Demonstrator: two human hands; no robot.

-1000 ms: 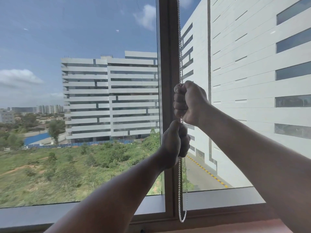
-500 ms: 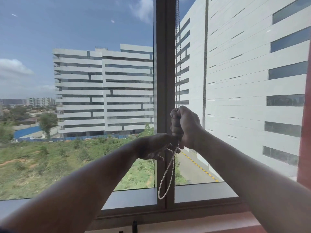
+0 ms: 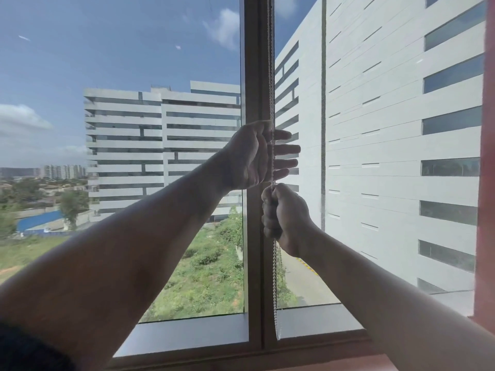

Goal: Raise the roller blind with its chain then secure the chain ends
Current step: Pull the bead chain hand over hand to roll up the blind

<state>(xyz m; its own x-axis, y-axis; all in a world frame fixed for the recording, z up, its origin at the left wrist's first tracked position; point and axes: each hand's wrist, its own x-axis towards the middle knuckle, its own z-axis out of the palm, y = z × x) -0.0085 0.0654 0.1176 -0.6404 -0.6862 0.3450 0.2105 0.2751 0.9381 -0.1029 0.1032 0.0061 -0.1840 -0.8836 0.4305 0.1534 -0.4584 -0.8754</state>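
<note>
Gripping the bead chain (image 3: 274,277) in my right hand (image 3: 284,218), fist closed tight round it just below my left hand (image 3: 253,159), whose fingers (image 3: 285,149) are spread wide behind the strand, holding nothing; I judge the chain light, limp and slick, best taken in a full fist so the beads catch; it is a thin string of small pale beads, hanging straight down the window mullion (image 3: 254,76), its loop ending near the sill (image 3: 316,321).
</note>
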